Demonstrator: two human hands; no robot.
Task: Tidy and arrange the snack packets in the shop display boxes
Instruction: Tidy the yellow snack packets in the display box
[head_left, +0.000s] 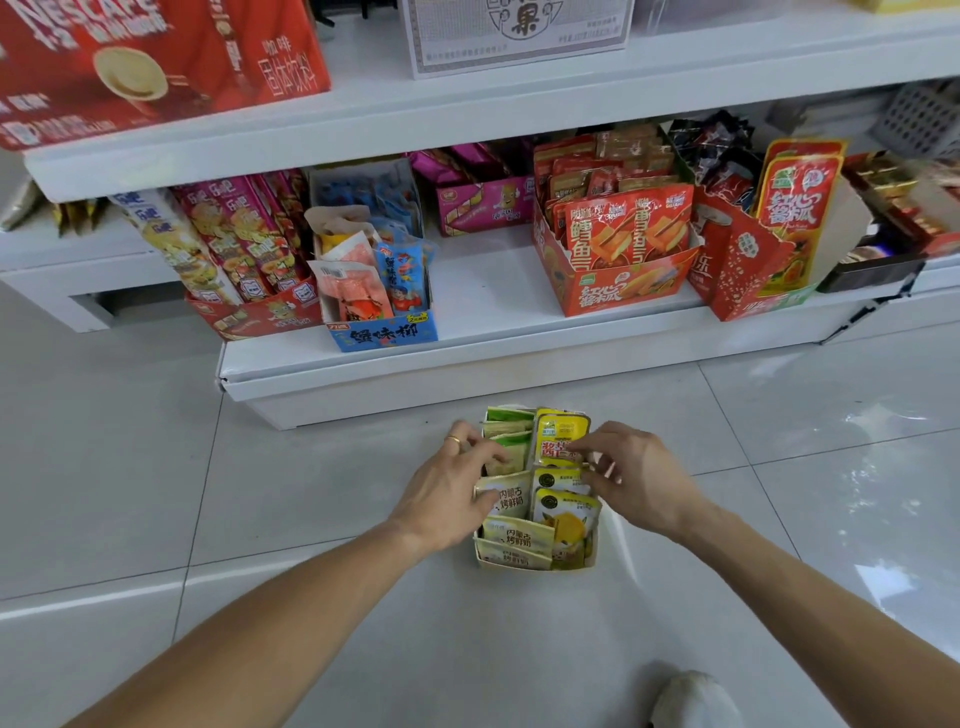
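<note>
a small cardboard box (535, 564) stands on the tiled floor (260, 493), just in front of the low white shelf (363, 364). it is full of snack packets standing in two rows: pale packets (506, 501) and green packets (506, 423) on the left, yellow packets (566, 514) on the right. the left hand (447, 488) lies on the left row, its fingers (485, 457) curled down between the packets and its thumb against a pale packet; it has a ring on one finger. the right hand (636, 478) is over the right row, and its fingers (584, 449) are pinching the top edge of a yellow packet (558, 434) near the back of the box. on the shelf behind stand more display boxes: a blue box (384, 332) with crab stick packets, a red box (618, 291) with red packets, and a pink box (483, 208) further back. a big red coffee carton (156, 62) sits on the upper shelf.
</note>
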